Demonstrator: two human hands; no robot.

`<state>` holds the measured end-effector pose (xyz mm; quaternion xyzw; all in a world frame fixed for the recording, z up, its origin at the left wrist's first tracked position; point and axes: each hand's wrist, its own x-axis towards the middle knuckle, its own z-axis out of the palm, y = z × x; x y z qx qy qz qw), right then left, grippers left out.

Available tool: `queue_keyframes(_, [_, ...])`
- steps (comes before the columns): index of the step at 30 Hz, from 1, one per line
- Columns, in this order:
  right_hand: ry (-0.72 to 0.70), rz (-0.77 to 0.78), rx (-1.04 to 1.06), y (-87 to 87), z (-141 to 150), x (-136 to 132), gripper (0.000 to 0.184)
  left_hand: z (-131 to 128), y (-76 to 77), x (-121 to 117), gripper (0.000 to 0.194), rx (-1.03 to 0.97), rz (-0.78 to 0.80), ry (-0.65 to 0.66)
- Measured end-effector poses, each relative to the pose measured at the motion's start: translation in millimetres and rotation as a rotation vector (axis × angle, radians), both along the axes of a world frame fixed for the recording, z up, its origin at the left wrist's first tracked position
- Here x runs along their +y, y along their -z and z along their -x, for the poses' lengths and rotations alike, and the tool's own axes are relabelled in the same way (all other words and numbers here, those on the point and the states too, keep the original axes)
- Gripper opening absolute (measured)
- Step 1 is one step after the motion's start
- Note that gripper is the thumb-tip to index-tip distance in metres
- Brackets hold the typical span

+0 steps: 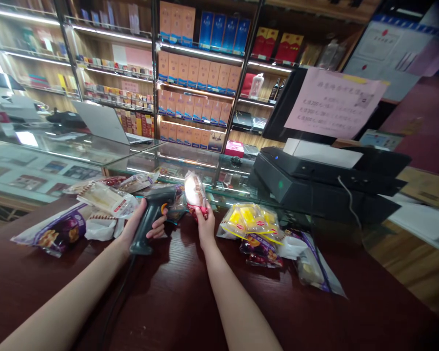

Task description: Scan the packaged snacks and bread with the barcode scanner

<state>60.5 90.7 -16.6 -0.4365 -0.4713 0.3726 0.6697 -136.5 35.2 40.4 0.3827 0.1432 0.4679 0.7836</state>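
Note:
My left hand (141, 225) is wrapped round the grip of a dark handheld barcode scanner (154, 210), whose head points right toward a snack packet. My right hand (206, 223) pinches that clear packet with red print (195, 193) by its lower end and holds it upright just in front of the scanner. The packet glows pale where light falls on it. Both hands hover over a dark wooden counter (175, 297). A black cable runs from the scanner's handle down toward me.
Several wrapped snacks lie at the left (58, 233) and a yellow packet (250, 220) with others at the right. A black printer (325, 183) stands at the right, a glass counter (76, 151) with a laptop (104, 123) behind, and stocked shelves (197, 73) beyond.

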Motion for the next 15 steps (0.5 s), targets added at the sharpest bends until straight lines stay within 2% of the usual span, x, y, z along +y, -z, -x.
queue_keyframes(5, [-0.003,-0.003,0.003,1.5,-0.1,1.3,0.058,-2.6,-2.4,-2.0,0.056,-0.012,0.019,-0.008])
queue_keyframes(10, [-0.014,0.013,0.016,1.9,0.2,0.6,0.061,-3.4,-6.7,-2.3,0.059,-0.032,0.084,-0.070])
queue_keyframes(15, [-0.010,0.009,0.005,0.0,0.0,-1.4,0.059,-5.1,-4.3,-0.3,0.062,-0.032,0.088,-0.125])
